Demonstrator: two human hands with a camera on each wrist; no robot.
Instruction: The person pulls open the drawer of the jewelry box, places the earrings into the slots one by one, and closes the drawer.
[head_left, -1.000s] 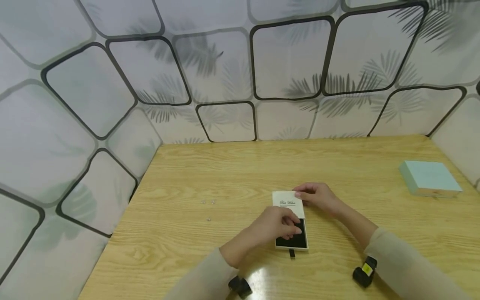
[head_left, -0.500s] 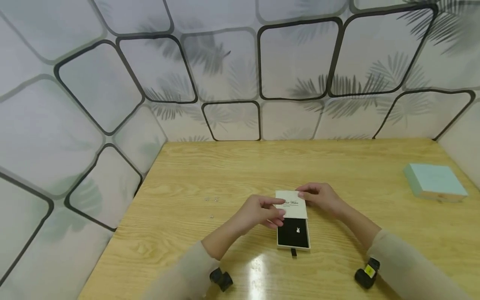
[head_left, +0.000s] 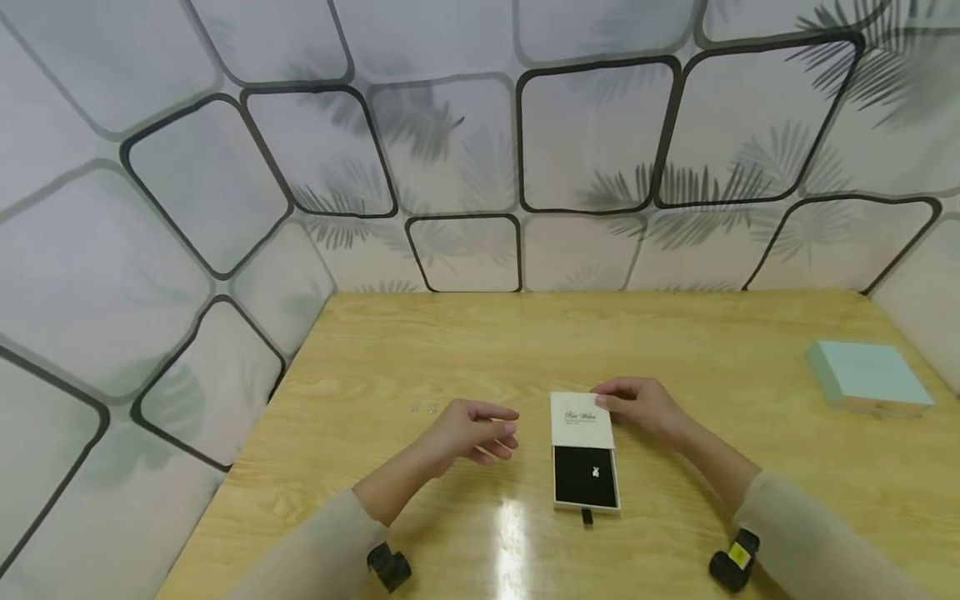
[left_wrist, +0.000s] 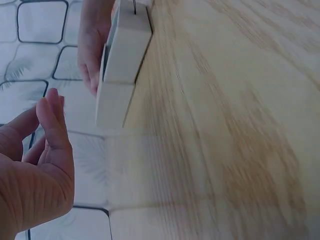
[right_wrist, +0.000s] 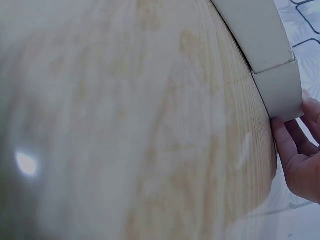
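Observation:
A white drawer-style jewelry box (head_left: 582,421) with "Best Wishes" lettering lies on the table, its drawer pulled out toward me. On the drawer's black pad (head_left: 573,475) sits a small silvery piece of jewelry (head_left: 596,472), right of the middle. My right hand (head_left: 641,404) grips the box's far right corner, thumb on top; in the right wrist view its fingers (right_wrist: 286,142) reach round the end of the sleeve. Left of the box, my left hand (head_left: 467,433) hovers with loosely bent fingers and nothing in them. Two tiny clear shiny pieces (head_left: 432,408) lie beyond it.
A pale turquoise box (head_left: 870,375) rests at the table's right side. The wood-grain table (head_left: 450,333) meets patterned walls at the back and left. A black ribbon tab (head_left: 587,517) sticks out of the drawer's near end.
My left hand has drawn back leftward from over the drawer, uncovering the silvery piece on the black pad. A third tiny shiny piece is now out of sight by that hand. My right hand keeps its grip.

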